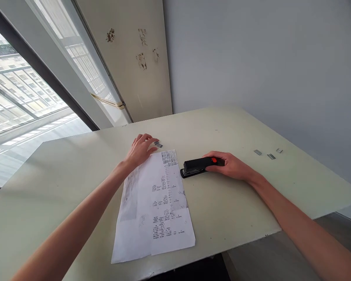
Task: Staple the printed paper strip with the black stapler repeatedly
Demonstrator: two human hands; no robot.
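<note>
A black stapler (pixel 197 164) with a red patch on its top lies on the table, its front end pointing left. My right hand (pixel 229 166) is closed around its back part, thumb on the near side. A printed sheet of paper (pixel 152 218), creased and smudged, lies left of the stapler. At the sheet's far edge rests my left hand (pixel 142 148), thumb and fingers apart, with its fingertips beside a few small staple strips (pixel 158 144). I cannot see anything held in that hand.
More staple strips (pixel 270 156) lie on the right part of the pale table (pixel 216 218). Behind it rise a grey wall (pixel 251 54) and a stained cream panel (pixel 128 78). A window (pixel 20 89) stands at the left. The table's near edge runs in front of me.
</note>
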